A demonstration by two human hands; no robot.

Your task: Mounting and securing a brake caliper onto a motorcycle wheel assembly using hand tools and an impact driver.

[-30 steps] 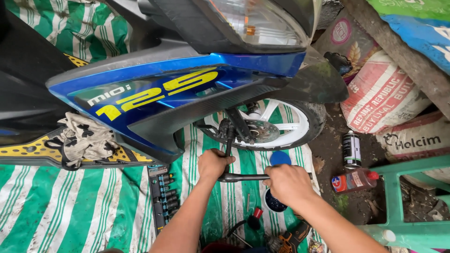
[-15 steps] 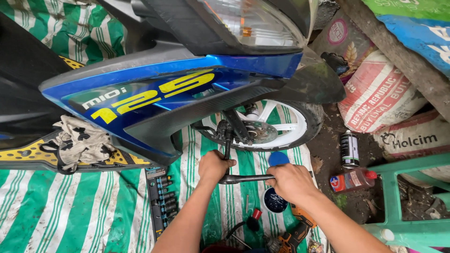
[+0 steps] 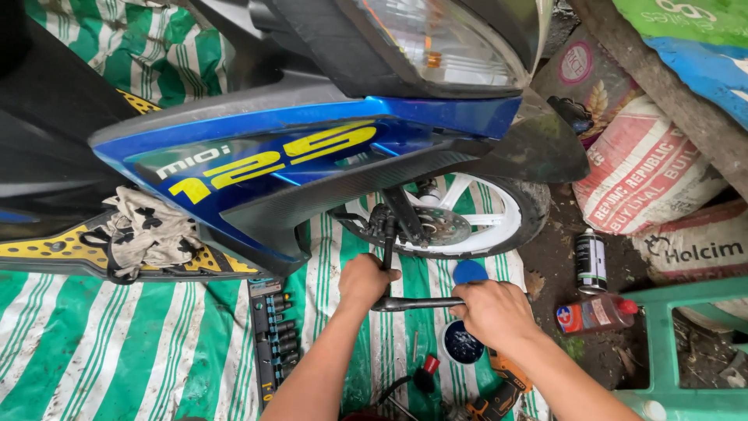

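A black wrench (image 3: 405,302) with a long extension (image 3: 389,242) reaches up to the hub of the front wheel (image 3: 460,222) of a blue scooter (image 3: 312,164). The left hand (image 3: 365,282) is closed around the extension where it meets the wrench head, just below the wheel. The right hand (image 3: 492,312) is wrapped tight on the wrench handle, which lies level between the two hands.

Under the hands a green-and-white striped tarp (image 3: 93,374) covers the ground. A socket rail (image 3: 273,343) lies left of the left forearm. Near the right hand sit a blue lid (image 3: 470,272) and a round tin (image 3: 461,343); an orange drill (image 3: 502,394) lies lower down. A spray can (image 3: 590,261) and a red bottle (image 3: 596,313) rest on the dirt to the right, beside cement sacks (image 3: 647,168). A rag (image 3: 144,234) lies on the scooter's footboard.
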